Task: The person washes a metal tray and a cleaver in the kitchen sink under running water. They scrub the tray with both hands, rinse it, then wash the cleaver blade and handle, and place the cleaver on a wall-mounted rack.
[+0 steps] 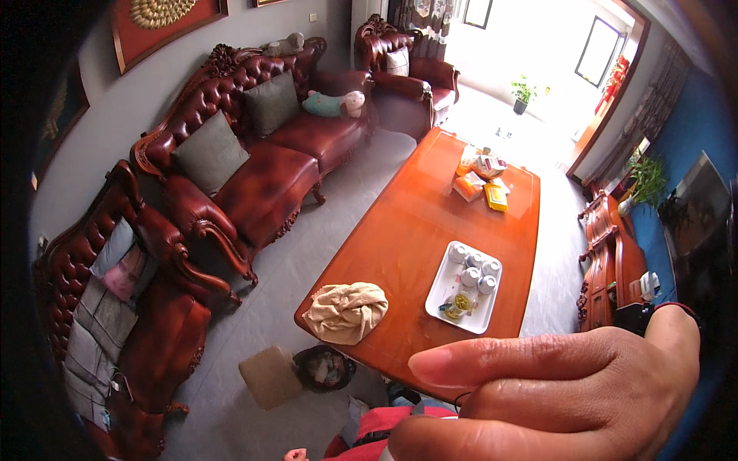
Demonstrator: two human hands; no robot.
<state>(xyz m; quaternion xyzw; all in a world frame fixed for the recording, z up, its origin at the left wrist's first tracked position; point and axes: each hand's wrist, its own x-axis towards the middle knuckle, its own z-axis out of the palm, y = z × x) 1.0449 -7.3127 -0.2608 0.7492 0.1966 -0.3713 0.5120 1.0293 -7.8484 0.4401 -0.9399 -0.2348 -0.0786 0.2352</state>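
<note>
My right hand [553, 386] is raised close to the camera at the lower right, its fingers bent; whether it holds anything is hidden. Only a small part of my left hand [296, 454] shows at the bottom edge. Before me stands a wooden coffee table [380, 242]. A crumpled beige cloth [346, 311] lies on its near left corner. A white tray [433, 288] on the near right part bears several upturned cups [470, 276] and a glass vessel [462, 303] with yellow-green contents. Farther along lie a yellow packet [496, 197] and an orange-and-white tissue pack [468, 186].
A tufted leather sofa [253, 184] with cushions runs along the left, with another seat [161, 334] nearer. On the floor by the near table end are a tan box-like stool [270, 377] and a dark waste bin [326, 369]. A wooden cabinet [605, 259] stands at the right.
</note>
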